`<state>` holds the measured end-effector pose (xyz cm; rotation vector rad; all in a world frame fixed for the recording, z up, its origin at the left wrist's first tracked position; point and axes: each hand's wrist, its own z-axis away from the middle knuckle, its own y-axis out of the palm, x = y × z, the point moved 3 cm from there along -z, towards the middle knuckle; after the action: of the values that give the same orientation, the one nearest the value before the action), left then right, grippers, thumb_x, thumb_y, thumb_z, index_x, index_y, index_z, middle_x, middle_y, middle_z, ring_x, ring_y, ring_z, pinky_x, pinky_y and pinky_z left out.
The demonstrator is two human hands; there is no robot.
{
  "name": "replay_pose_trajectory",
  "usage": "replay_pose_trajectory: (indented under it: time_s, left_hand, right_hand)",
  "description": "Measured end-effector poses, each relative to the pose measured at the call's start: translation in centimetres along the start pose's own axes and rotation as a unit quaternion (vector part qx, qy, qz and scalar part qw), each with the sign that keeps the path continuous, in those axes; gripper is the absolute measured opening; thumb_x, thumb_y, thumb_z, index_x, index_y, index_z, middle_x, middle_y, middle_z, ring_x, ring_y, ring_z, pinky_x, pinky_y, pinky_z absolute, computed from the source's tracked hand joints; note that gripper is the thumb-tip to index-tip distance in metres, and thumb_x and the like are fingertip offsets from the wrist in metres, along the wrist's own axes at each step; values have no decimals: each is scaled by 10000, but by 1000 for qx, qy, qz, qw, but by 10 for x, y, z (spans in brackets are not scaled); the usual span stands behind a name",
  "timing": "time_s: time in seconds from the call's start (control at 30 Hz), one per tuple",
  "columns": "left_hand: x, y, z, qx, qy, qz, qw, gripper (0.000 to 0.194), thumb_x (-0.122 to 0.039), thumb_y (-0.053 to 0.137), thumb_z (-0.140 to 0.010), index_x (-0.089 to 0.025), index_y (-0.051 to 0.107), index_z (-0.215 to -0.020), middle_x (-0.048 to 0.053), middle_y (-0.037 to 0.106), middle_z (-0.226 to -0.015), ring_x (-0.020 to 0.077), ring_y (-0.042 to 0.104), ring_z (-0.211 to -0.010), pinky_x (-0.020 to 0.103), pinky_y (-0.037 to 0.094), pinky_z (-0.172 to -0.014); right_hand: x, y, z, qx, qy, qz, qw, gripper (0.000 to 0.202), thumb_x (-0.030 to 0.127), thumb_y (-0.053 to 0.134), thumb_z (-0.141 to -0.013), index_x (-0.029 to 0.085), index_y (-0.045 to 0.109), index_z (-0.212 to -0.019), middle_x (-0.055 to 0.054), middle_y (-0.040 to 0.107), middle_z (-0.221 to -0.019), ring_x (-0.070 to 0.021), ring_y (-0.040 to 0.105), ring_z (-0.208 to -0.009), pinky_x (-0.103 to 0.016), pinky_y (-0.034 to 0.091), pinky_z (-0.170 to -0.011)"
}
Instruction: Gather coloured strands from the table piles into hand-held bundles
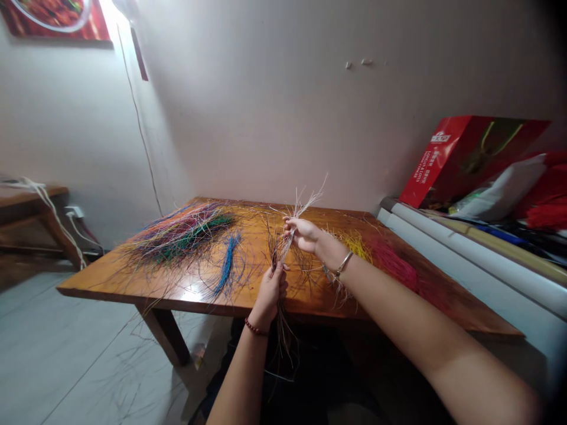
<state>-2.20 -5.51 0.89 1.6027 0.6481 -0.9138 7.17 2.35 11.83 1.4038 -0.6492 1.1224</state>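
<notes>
Head view: nearest are the two bare forearms, reaching forward over dark clothing to the near side of a wooden table [253, 227]. The left hand [269, 293], with a dark red beaded bracelet [256, 327] at its wrist, is closed around a bundle of thin strands; loose ends trail below the fist, past the table's front edge. Above the fist the bundle parts into dark strands [273, 254] and pale strands [286, 249]. A little farther off and higher, the right hand [305, 236] — a metal bangle [344, 263] on its wrist — pinches the pale strands between thumb and fingers, their tips fanning out beyond it.

On the table, a blue bundle [227, 262] lies to the left of the hands, and beyond it a large mixed-colour pile [181, 233] spreads toward the far left. Behind the right forearm lie yellow strands [357, 247] and, beside them, pinkish-red strands [396, 265]. Beyond the table's right side are long pale rolls [478, 260], then a red bag [432, 159] leaning near the grey wall [266, 118].
</notes>
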Motion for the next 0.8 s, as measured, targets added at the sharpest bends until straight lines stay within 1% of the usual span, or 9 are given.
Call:
replay_pose_trajectory:
  time_s: [0.1,0.17,0.3,0.37,0.47,0.57,0.63,0.73,0.8]
  left_hand:
    - [0,0,0,-2,-1,0,1000,384,-533,575,-717,-171,479,-805,-104,176,-502,20,116,-358,154,79,-328]
    - [0,-1,0,-4,-1,-1,1000,392,-538,580,-710,-170,483,-803,-104,179,-503,18,120,-359,150,86,-328]
    - [1,-1,-1,1,3,1,1000,394,-540,581,-708,-171,492,-817,-102,182,-507,18,132,-357,149,84,-328]
    - [2,-1,-1,3,2,0,1000,390,-537,579,-711,-173,496,-825,-102,182,-509,18,137,-354,151,77,-327]
    - [2,-1,-1,-1,-6,0,1000,391,-530,599,-696,-171,503,-819,-101,194,-507,16,144,-353,150,81,-326]
    - [2,0,0,-4,-12,-3,1000,394,-521,622,-679,-164,506,-797,-102,203,-503,14,150,-355,149,94,-329]
    - [3,1,0,0,-11,-9,1000,393,-520,620,-681,-161,506,-790,-101,200,-503,14,150,-355,151,92,-330]
    - [4,1,0,17,1,-22,1000,382,-520,591,-709,-160,508,-804,-99,199,-509,17,150,-357,155,86,-331]
    - [6,1,0,27,3,-28,999,375,-520,576,-722,-162,508,-811,-99,196,-509,20,149,-358,157,89,-331]
  right_hand:
    - [1,4,3,16,5,-19,1000,128,88,397,-823,171,483,-779,40,434,-499,-67,405,-425,-178,378,-434]
    - [3,5,5,13,-3,-29,1000,135,75,391,-812,171,485,-800,49,421,-481,-67,392,-416,-170,363,-421]
    - [5,6,7,-14,-49,-45,998,169,50,385,-770,174,493,-813,60,403,-459,-68,365,-395,-167,331,-396]
    - [7,8,8,-20,-70,-52,996,157,58,390,-755,178,487,-783,61,395,-456,-65,347,-384,-168,306,-383]
    - [13,11,12,-22,-97,-52,994,104,125,438,-750,199,414,-680,76,314,-423,-68,282,-353,-183,249,-359]
    - [19,12,15,-17,-108,-53,993,242,211,477,-741,209,283,-597,92,208,-398,-70,185,-334,-203,209,-343]
    - [22,11,16,-8,-110,-58,992,303,250,481,-733,211,220,-585,97,175,-395,-68,136,-336,-209,182,-333]
    - [24,8,15,0,-112,-66,992,337,263,485,-722,211,178,-592,107,153,-397,-62,89,-340,-204,143,-326]
    - [26,6,15,-21,-120,-69,990,319,248,487,-724,210,196,-598,112,165,-400,-56,80,-337,-195,137,-326]
